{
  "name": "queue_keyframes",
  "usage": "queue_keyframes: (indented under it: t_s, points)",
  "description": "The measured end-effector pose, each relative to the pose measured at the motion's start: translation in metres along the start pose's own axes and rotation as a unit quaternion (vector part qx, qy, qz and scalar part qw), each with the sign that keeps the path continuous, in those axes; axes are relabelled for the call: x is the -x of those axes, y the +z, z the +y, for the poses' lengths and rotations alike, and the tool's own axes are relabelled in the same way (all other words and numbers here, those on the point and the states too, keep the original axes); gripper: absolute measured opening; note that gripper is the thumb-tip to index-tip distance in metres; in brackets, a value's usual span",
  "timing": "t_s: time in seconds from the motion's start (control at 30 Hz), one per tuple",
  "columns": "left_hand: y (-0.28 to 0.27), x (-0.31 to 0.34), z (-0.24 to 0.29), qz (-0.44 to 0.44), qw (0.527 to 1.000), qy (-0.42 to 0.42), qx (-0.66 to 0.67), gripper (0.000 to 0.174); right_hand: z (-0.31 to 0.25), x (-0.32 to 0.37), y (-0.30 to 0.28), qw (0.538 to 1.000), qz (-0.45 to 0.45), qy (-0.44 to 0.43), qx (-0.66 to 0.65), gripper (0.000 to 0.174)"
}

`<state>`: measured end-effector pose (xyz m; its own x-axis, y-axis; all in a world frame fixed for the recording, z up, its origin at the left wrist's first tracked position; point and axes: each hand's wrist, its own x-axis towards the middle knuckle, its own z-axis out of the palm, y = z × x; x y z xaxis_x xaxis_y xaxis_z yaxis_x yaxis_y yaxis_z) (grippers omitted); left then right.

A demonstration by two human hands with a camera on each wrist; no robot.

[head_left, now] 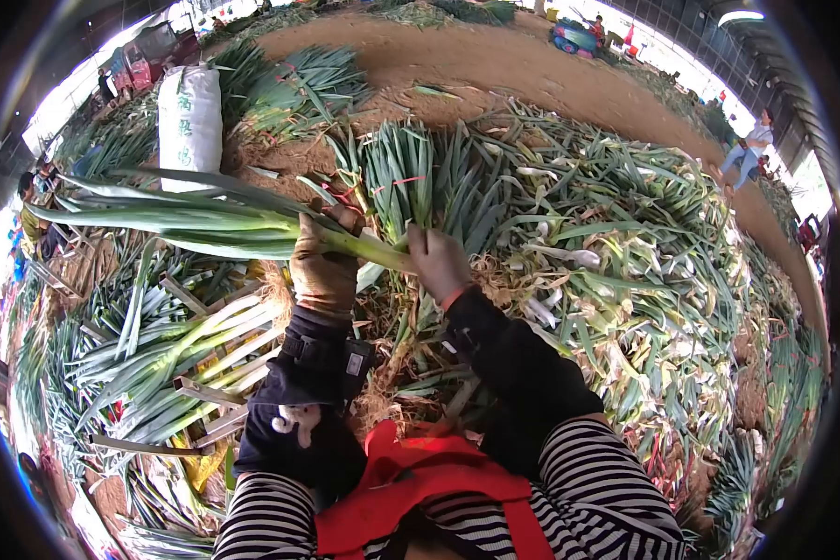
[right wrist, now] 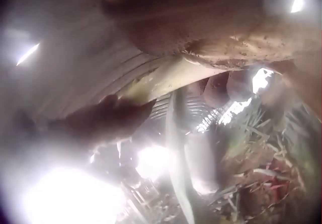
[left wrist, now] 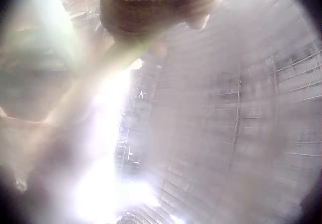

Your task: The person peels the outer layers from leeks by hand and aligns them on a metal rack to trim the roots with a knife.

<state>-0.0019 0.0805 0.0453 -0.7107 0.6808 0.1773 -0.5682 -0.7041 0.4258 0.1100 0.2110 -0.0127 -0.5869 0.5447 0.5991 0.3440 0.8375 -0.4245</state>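
A large leek with broad green leaves (head_left: pixel 243 222) lies sideways in the air, leaves toward the left. The left hand (head_left: pixel 325 266), in a brown dirty glove, grips its stalk where the leaves begin. At the stalk's pale end the right hand (head_left: pixel 441 264) pinches it with thumb and fingers. From the right wrist, the pale stalk (right wrist: pixel 173 77) runs between the hands, blurred. The left wrist view is hazy, with fingers (left wrist: pixel 146 13) at its top against a green stalk.
Behind the hands stand bundled leeks (head_left: pixel 399 173) with red ties. A white sack (head_left: pixel 189 126) is upright at the back left. Loose leaves and trimmings (head_left: pixel 625 280) heap up on the right. Leeks (head_left: pixel 224 341) lie over a wooden frame on the left.
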Motion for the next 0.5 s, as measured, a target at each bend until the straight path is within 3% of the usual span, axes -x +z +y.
queue_keyframes:
  t_s: [0.03,0.07,0.1,0.13,0.2,0.27,0.33,0.4,0.47,0.5]
  points:
    - [-0.002,-0.001,0.003,-0.025,1.000,0.004,-0.006,0.034,0.000,-0.006,-0.002,0.940,0.011,0.212,-0.267,0.035]
    - [-0.003,-0.004,0.006,-0.050,0.999,0.009,-0.010,0.036,-0.003,-0.012,-0.008,0.768,0.021,0.396,-0.502,0.041]
    - [-0.007,-0.010,0.008,-0.038,0.999,0.023,-0.018,0.040,-0.002,-0.013,-0.022,0.672,0.038,0.427,-0.604,0.036]
    - [-0.006,-0.010,0.014,-0.033,0.999,0.025,-0.017,0.039,0.008,-0.012,-0.026,0.673,0.038,0.427,-0.603,0.036]
    - [-0.011,-0.019,0.021,0.036,0.996,0.067,-0.045,0.037,0.025,-0.010,-0.027,0.510,0.032,0.436,-0.741,0.031]
    - [-0.031,-0.032,0.038,0.039,0.998,0.052,-0.014,0.035,0.024,-0.010,-0.038,0.520,-0.013,0.416,-0.746,0.033]
    - [-0.041,-0.038,0.059,0.102,0.992,0.070,-0.033,0.034,0.031,-0.007,-0.055,0.536,-0.192,0.386,-0.726,0.035]
    - [-0.072,-0.057,0.082,0.123,0.992,0.033,-0.017,0.031,0.040,-0.009,-0.073,0.566,-0.200,0.391,-0.698,0.037]
    - [-0.065,-0.050,0.089,0.128,0.989,0.049,-0.049,0.034,0.046,-0.014,-0.102,0.674,-0.169,0.355,-0.625,0.038]
    - [-0.068,-0.049,0.100,0.147,0.984,0.069,-0.073,0.036,0.074,-0.012,-0.113,0.697,-0.108,0.358,-0.611,0.039]
